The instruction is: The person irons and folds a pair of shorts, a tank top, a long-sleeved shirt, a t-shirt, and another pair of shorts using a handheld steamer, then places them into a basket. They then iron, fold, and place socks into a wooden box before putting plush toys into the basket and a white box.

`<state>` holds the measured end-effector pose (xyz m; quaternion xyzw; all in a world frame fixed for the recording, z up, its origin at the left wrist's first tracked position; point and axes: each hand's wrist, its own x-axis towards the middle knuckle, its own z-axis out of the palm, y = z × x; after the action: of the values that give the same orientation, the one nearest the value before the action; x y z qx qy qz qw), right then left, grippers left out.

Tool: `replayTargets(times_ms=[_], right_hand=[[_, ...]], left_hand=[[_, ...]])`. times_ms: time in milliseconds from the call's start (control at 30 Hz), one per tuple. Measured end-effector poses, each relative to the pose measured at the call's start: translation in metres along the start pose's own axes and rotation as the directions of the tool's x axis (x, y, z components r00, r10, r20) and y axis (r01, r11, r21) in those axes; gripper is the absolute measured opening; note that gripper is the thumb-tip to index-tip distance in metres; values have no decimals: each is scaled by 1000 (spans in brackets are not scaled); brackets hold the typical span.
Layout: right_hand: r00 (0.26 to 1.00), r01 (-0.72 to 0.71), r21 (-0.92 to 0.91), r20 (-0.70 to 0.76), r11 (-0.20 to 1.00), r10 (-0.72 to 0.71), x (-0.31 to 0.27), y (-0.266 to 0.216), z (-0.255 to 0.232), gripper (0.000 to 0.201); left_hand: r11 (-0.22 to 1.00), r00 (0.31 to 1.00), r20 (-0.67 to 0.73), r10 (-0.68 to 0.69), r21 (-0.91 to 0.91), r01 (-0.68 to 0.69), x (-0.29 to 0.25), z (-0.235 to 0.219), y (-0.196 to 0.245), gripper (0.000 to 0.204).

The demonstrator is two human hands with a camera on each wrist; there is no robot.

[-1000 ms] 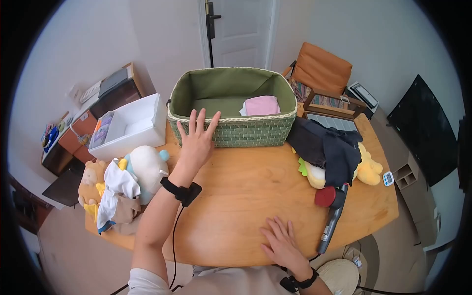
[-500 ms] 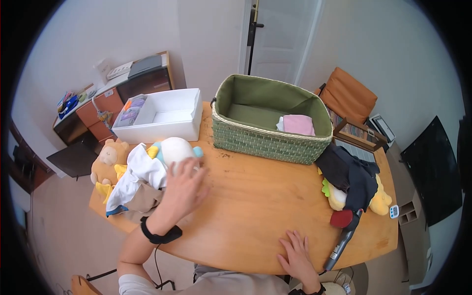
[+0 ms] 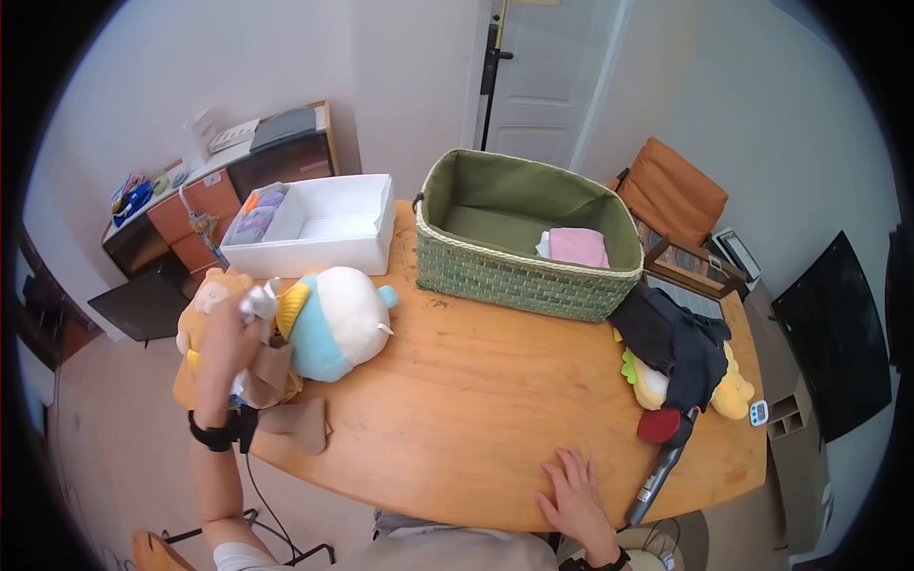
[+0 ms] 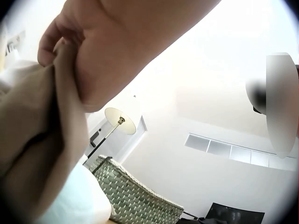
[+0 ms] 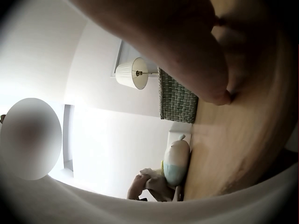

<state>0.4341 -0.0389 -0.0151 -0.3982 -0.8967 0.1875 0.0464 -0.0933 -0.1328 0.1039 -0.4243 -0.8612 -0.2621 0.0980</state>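
At the table's left end my left hand grips a bunch of white and brown clothes, lifted above the tabletop. White fabric bulges above the fingers, and brown fabric hangs below them; the left wrist view shows fingers curled over the brown cloth. A brown piece lies along the table edge under it. Beside the clothes sits a white and light-blue plush toy, and a tan bear plush is partly hidden behind the left hand. My right hand rests on the tabletop near the front edge, fingers spread.
A green woven basket holding folded pink cloth stands at the back. Left of it is a white box with purple items. On the right, dark clothes lie over yellow plush, near a grey handheld device and a small timer.
My left hand has moved from the basket's front to the left and now grips the clothes, which have come up off the plush toy. The head view has turned left. The right hand stays put.
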Motion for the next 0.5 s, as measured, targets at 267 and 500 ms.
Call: replayTargets(times_ms=[267,500], right_hand=[[996,59,67,-75,996,-54,7,-7,-3,57],[929,324,709,-363,626,-70,42,-55,-11,60]], left_hand=[[740,820,-496,287,-429,-518,-25,-110,103,18],[315,412,124,903,-842,-438,-63,-29,225,46]])
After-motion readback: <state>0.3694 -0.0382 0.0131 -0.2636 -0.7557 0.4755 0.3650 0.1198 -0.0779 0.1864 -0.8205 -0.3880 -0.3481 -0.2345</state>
